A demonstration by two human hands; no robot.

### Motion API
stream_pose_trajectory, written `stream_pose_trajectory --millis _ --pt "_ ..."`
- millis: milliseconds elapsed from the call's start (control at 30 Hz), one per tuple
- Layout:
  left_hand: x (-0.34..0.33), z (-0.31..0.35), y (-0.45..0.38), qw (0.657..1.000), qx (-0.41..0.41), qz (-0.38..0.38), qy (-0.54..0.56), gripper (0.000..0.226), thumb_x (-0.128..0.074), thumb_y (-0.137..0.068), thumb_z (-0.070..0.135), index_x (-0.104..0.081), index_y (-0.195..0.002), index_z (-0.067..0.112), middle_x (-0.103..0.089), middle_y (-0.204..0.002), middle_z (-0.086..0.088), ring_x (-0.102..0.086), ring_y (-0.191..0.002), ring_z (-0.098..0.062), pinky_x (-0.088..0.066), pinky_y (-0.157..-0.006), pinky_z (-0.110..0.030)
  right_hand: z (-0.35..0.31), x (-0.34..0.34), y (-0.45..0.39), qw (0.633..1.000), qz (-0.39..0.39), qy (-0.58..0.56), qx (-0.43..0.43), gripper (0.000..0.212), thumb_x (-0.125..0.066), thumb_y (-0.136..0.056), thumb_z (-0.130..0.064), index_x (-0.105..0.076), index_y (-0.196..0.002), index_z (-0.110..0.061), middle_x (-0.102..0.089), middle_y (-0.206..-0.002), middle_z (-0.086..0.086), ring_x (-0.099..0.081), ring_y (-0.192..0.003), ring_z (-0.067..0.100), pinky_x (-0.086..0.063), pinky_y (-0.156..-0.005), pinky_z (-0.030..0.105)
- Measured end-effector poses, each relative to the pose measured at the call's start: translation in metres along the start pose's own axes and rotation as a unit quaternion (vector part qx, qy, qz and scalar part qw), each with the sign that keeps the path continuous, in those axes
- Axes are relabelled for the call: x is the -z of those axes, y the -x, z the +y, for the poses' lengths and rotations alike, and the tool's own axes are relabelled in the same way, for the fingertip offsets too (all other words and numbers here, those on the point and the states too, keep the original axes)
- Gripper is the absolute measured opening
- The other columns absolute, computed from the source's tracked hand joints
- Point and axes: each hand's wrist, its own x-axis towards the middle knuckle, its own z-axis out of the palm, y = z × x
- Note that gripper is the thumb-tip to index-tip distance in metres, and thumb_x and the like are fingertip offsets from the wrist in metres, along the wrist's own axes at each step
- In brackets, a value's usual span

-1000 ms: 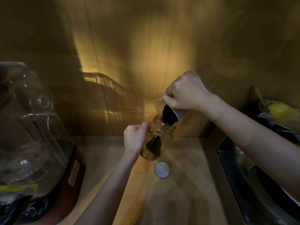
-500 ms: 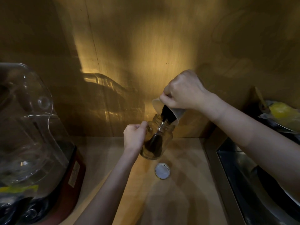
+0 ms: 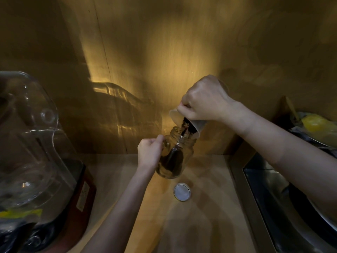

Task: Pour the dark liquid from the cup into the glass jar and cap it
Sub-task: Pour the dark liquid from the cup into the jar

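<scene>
The right hand is gripping the tipped cup over the glass jar, which the left hand is clutching tilted above the counter, so oversteep tipping could be spilling liquid past the narrow mouth.

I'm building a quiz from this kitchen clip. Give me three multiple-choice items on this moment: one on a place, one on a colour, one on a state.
1. Where is the lid?
A. screwed on the jar
B. flat on the counter, in front of the jar
C. in the sink

2. What colour is the cup?
A. white
B. red
C. green

3. How is the jar held?
A. upright on the counter
B. tilted, in the left hand
C. upside down

Answers:
1 B: it lies on the wood below the jar.
2 A: its rim and wall are pale white under the right hand.
3 B: its mouth leans toward the tipped cup.
</scene>
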Motion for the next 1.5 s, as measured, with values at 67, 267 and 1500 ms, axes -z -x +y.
stream_pose_trajectory --millis 67,267,1500 --pt "-0.0001 -0.0001 0.0006 1.000 0.005 -0.002 0.007 0.029 -0.054 -0.082 0.025 -0.059 -0.061 0.006 -0.048 -0.062 -0.013 -0.043 -0.060 -0.022 -0.037 -0.061 -0.032 0.0005 0.0006 -0.0004 1.000 -0.008 0.003 0.001 0.038 -0.048 -0.071 -0.017 -0.055 -0.035 -0.010 -0.040 -0.028 0.003 -0.026 -0.030 0.016 -0.020 -0.044 0.018" --pt "-0.0011 0.0006 -0.0002 1.000 0.017 -0.001 0.019 0.029 -0.054 -0.082 0.024 -0.059 -0.060 0.006 -0.048 -0.061 -0.012 -0.044 -0.060 -0.021 -0.037 -0.060 -0.031 0.0001 -0.0005 -0.0009 1.000 -0.016 0.013 0.009 0.038 -0.048 -0.072 -0.017 -0.056 -0.036 -0.010 -0.043 -0.029 0.003 -0.034 -0.027 0.018 -0.021 -0.044 0.018" --pt "0.0014 -0.0003 -0.0016 0.998 0.037 -0.012 0.040 0.023 -0.054 -0.082 0.025 -0.060 -0.071 0.007 -0.050 -0.071 -0.015 -0.047 -0.069 -0.024 -0.039 -0.067 -0.034 -0.0010 -0.0053 -0.0086 0.998 0.013 0.025 0.050 0.040 -0.046 -0.074 -0.016 -0.050 -0.034 -0.010 -0.041 -0.030 0.003 -0.036 -0.026 0.019 -0.022 -0.043 0.019"
